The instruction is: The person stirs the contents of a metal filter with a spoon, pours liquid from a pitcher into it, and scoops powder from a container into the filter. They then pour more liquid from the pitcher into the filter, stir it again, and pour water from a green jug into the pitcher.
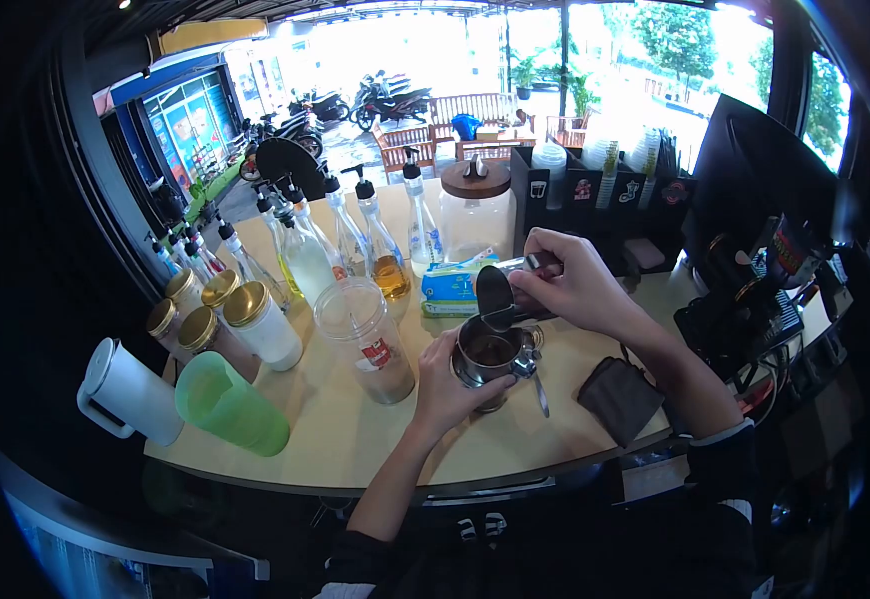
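My left hand is wrapped around a round metal cup near the table's front edge. Dark contents show inside the cup. Above its rim, my right hand pinches the handle of a dark scoop, its oval bowl tilted down over the opening. Whether the scoop touches the rim is hard to tell. A shiny metal piece sits against the cup's right side, partly hidden, with a small spoon just below it. A clear plastic cup with a red label and light brown contents stands left of my left hand.
Several pump bottles and gold-lidded jars line the left and back. A green tumbler and white jug stand front left. A tissue pack lies behind the cup, a dark folded cloth to the right.
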Tool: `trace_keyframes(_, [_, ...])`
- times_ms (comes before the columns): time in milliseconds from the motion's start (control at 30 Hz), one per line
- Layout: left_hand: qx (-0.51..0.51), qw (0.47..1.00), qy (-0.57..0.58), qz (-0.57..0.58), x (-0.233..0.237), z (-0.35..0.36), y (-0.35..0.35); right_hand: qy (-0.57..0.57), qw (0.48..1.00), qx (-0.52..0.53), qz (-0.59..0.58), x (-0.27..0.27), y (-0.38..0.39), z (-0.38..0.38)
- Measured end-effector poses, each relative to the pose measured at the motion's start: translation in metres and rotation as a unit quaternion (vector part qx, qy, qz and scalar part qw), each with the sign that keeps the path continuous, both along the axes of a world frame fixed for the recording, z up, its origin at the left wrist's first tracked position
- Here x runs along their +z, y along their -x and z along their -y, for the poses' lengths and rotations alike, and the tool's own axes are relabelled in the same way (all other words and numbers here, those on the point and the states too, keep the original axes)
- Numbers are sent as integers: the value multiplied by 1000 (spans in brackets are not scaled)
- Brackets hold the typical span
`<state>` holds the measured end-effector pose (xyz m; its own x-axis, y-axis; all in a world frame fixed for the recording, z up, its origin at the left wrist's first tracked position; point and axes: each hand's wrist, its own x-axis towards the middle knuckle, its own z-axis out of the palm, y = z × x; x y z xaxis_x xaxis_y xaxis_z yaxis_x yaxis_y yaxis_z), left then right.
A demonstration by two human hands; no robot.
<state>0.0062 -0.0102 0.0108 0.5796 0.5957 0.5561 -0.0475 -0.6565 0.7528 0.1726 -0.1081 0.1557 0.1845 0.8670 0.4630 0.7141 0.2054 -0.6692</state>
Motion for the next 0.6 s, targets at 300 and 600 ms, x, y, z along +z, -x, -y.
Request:
trace_keyframes(300, [-5, 1000, 11, 5, -2, 0, -1, 2, 1000, 1, 18, 8, 6, 2])
trace_keyframes(600, [-12, 1000, 13, -16, 3, 2, 2, -13, 997, 2, 76, 13, 10, 2])
